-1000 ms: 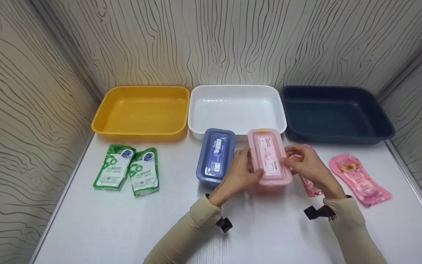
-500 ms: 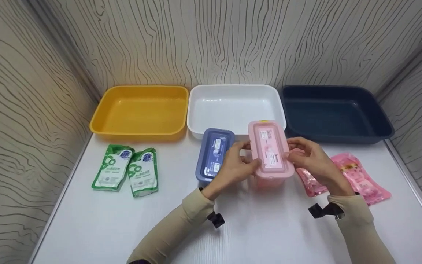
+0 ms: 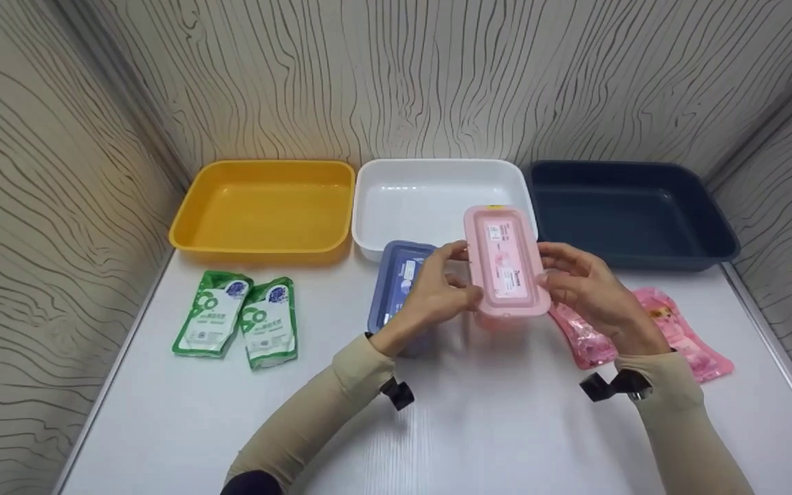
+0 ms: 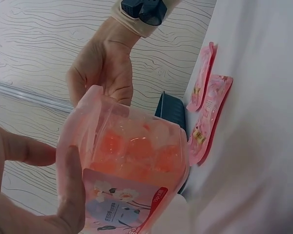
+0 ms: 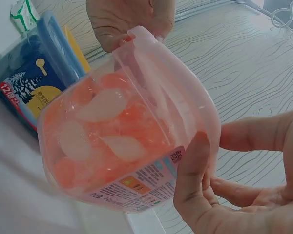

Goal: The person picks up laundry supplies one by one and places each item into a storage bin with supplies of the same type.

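Above the table (image 3: 478, 433), left fingers (image 3: 463, 298) pinch a pink box (image 3: 506, 260) — right fingers (image 3: 562, 282) too.

A pink oblong container (image 3: 506, 262), its labelled translucent body (image 5: 95, 105) filled with reddish pieces (image 4: 136, 148), is held raised above the table (image 3: 162, 426) near the white tray (image 3: 403, 206), its lid (image 5: 193, 100) fitted and gripped along both long sides.
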Motion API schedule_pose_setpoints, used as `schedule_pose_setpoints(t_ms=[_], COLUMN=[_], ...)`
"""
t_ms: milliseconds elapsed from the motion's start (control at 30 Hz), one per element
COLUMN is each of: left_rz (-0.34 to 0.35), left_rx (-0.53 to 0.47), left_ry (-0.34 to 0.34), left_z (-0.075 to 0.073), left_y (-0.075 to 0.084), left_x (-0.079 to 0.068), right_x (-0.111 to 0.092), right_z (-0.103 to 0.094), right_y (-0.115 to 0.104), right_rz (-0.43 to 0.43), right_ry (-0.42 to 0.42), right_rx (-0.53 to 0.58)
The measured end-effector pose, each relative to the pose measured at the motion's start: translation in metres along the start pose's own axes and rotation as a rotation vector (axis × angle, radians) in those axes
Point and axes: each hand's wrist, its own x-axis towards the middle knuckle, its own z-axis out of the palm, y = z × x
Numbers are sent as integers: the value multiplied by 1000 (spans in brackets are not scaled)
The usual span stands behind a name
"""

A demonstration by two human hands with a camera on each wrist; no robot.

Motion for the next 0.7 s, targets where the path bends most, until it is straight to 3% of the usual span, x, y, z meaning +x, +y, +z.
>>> schedule_pose_setpoints(t_ms=[367, 700], left_rz=[-17, -11], left_rx=[-31, -21], left_ry=[-27, -12], left_z=[-11, -15], left_y=[14, 19], left_x=[17, 31], right_x=[9, 18], right_z=[1, 2], right_y=[-13, -20], right_rz=[-2, -4], right_ry=[16, 39], right_rx=[-58, -23])
